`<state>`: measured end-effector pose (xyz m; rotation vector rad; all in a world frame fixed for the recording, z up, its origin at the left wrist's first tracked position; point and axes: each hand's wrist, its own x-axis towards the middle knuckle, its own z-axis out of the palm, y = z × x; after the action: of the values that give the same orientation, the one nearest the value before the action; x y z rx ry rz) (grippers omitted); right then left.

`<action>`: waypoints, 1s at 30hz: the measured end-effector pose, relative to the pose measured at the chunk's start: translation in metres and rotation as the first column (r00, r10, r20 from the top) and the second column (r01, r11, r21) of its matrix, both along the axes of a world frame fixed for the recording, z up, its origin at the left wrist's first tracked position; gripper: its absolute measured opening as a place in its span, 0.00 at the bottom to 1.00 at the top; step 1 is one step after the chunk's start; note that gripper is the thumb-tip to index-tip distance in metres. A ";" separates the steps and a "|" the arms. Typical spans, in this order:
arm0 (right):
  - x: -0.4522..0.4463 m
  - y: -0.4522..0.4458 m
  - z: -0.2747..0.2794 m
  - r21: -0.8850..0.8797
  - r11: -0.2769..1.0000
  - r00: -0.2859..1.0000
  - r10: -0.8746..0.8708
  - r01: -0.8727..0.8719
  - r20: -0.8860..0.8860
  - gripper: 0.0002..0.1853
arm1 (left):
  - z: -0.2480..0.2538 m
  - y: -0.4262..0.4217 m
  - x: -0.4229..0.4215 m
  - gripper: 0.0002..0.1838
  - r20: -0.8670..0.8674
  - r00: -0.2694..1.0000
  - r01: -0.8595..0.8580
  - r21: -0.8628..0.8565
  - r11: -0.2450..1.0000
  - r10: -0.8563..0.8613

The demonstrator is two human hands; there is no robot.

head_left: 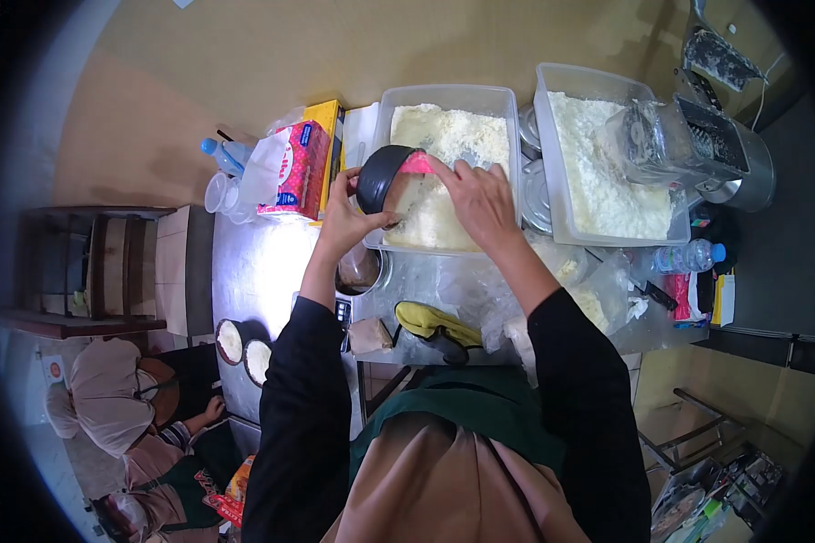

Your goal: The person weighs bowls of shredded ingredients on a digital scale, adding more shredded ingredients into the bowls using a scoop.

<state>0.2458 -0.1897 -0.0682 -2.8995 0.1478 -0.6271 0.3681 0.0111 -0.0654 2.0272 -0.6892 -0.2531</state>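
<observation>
My left hand grips a round black bowl-like container by its side, thumb at the near rim. The container is tilted, its opening toward the right. Above a clear plastic tub of pale crumbly powder, my right hand pinches a pink flat tool at the container's opening. The inside of the container is mostly hidden from view.
A second tub of white powder and a metal grating machine stand right. Left are a pink tissue box and two filled round dishes. A yellow-green cloth item lies near. Other people are at lower left.
</observation>
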 end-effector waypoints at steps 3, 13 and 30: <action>0.011 0.012 -0.017 0.081 0.993 0.996 -0.079 0.083 -0.050 0.23 | 0.001 -0.005 0.000 0.44 0.147 0.989 -0.004 0.067 0.998 -0.006; -0.004 0.009 0.009 0.237 0.971 0.999 -0.006 0.017 -0.047 0.22 | -0.017 0.011 0.004 0.37 -0.524 0.846 -0.128 -0.377 0.917 -0.098; 0.014 0.024 0.012 0.045 0.994 0.994 0.094 -0.096 0.053 0.21 | -0.012 0.003 0.006 0.38 -0.490 0.859 -0.124 -0.484 0.866 -0.151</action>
<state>0.2596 -0.1654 -0.0566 -2.8230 0.0173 -0.6709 0.3742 0.0140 -0.0773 1.3612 -0.3719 -0.5440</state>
